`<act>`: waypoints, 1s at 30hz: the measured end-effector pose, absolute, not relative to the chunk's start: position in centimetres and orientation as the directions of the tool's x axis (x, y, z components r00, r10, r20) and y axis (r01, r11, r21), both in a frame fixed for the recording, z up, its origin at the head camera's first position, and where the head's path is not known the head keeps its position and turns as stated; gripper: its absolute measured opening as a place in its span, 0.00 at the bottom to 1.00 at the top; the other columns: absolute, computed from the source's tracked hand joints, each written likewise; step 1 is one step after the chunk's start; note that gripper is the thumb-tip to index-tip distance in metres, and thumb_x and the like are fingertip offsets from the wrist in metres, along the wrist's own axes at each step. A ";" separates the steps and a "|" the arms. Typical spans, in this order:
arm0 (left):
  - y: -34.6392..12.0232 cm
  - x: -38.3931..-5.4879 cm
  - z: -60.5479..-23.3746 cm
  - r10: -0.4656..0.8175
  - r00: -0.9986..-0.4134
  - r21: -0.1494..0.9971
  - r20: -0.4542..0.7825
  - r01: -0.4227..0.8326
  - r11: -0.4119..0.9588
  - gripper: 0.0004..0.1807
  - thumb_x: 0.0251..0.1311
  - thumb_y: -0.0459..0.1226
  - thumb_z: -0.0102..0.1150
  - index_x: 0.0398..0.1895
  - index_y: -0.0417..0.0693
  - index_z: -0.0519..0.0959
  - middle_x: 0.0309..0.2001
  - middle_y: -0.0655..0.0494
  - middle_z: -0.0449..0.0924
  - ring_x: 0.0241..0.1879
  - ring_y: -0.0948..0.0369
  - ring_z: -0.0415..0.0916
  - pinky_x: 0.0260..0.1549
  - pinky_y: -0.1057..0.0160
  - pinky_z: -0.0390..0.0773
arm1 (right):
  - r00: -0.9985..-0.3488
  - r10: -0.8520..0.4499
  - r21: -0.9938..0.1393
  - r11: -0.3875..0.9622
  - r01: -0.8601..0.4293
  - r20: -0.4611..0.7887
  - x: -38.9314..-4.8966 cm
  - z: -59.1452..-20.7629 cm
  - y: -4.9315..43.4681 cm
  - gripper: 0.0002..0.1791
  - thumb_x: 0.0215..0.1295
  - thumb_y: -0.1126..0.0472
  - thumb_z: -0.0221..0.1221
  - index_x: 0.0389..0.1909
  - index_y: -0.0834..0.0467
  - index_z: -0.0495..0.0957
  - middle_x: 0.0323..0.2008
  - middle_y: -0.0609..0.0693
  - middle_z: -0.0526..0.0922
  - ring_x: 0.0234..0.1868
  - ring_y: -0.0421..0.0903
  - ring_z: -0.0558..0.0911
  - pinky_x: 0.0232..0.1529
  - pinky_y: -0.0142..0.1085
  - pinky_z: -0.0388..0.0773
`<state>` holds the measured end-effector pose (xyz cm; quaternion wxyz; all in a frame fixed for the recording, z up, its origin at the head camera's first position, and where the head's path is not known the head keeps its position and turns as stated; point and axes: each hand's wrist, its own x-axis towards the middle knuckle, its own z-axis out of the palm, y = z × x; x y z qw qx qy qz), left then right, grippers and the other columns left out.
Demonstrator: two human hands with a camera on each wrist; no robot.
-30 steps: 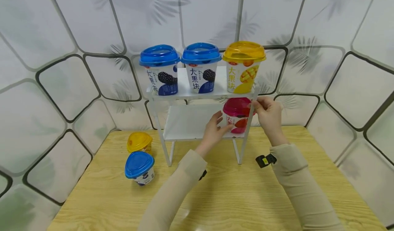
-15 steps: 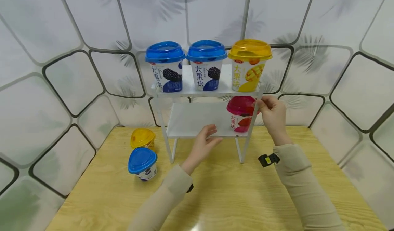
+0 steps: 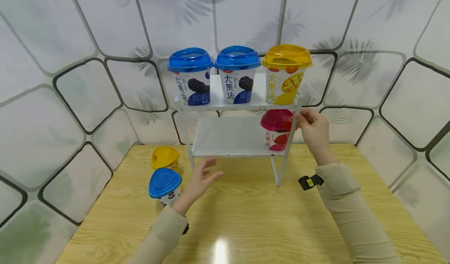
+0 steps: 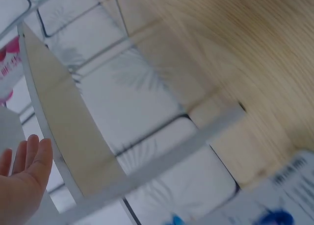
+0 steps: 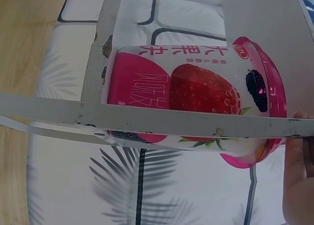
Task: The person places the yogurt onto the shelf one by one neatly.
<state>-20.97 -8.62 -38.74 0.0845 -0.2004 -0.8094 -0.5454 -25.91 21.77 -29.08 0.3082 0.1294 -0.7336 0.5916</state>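
Observation:
My right hand (image 3: 314,131) pinches the right post of a white two-tier shelf rack (image 3: 228,135). Just inside that post, a strawberry yogurt cup (image 3: 275,131) with a pink lid stands upright on the lower tier. In the right wrist view the post crosses in front of this yogurt cup (image 5: 206,87), and my fingers (image 5: 294,151) are near its lid. My left hand (image 3: 199,180) hovers over the table with relaxed fingers, holding nothing. Nearest to it is a blue-lidded yogurt cup (image 3: 165,184) on the table, partly hidden by my wrist.
On the upper tier stand two blackberry yogurt cups with blue lids (image 3: 192,76) and a mango yogurt cup (image 3: 286,74). Behind the blue-lidded cup on the table is a yellow-lidded cup (image 3: 165,157). A patterned wall (image 3: 246,14) encloses the table (image 3: 253,217).
The left hand has let go of the strawberry yogurt cup and moved left and nearer, towards the blue-lidded cup. The right hand stays at the post. The view has shifted slightly.

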 end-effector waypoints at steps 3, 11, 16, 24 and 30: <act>-10.8 -20.4 -38.4 0.185 -0.928 0.850 0.322 0.370 0.375 0.23 0.55 0.34 0.57 0.53 0.36 0.66 0.52 0.41 0.68 0.53 0.48 0.65 0.50 0.47 0.65 | -0.798 0.163 -0.808 0.242 -0.538 0.580 -25.9 -29.0 22.0 0.11 0.60 0.70 0.53 0.34 0.77 0.73 0.22 0.38 0.79 0.20 0.37 0.75 0.26 0.25 0.74; -16.7 -20.3 -38.9 0.071 -0.919 0.775 0.387 0.366 0.516 0.22 0.56 0.37 0.57 0.51 0.34 0.67 0.49 0.41 0.71 0.49 0.49 0.68 0.45 0.49 0.70 | -0.826 0.151 -0.830 0.245 -0.500 0.542 -26.2 -29.2 22.4 0.09 0.62 0.65 0.52 0.33 0.69 0.73 0.23 0.36 0.79 0.21 0.36 0.76 0.28 0.24 0.74; -19.0 -20.0 -39.1 0.019 -0.921 0.778 0.389 0.340 0.528 0.22 0.57 0.36 0.56 0.51 0.31 0.66 0.49 0.37 0.70 0.49 0.46 0.68 0.46 0.48 0.69 | -0.839 0.144 -0.837 0.268 -0.477 0.525 -26.1 -29.2 22.2 0.09 0.63 0.64 0.51 0.35 0.69 0.73 0.23 0.35 0.78 0.23 0.36 0.75 0.30 0.25 0.73; -20.9 -19.8 -39.4 -0.021 -0.936 0.770 0.352 0.277 0.575 0.25 0.57 0.40 0.56 0.52 0.31 0.65 0.51 0.35 0.68 0.51 0.45 0.65 0.47 0.46 0.67 | -0.841 0.148 -0.837 0.287 -0.466 0.520 -26.3 -29.3 22.2 0.12 0.63 0.65 0.50 0.38 0.73 0.71 0.23 0.35 0.78 0.23 0.37 0.75 0.30 0.25 0.73; -21.5 -19.8 -39.6 -0.025 -0.949 0.741 0.313 0.228 0.632 0.28 0.57 0.44 0.55 0.53 0.31 0.64 0.53 0.36 0.66 0.53 0.45 0.63 0.49 0.45 0.66 | -0.840 0.155 -0.839 0.278 -0.467 0.519 -26.3 -29.3 22.1 0.11 0.63 0.67 0.50 0.38 0.75 0.71 0.23 0.35 0.78 0.23 0.37 0.74 0.27 0.25 0.72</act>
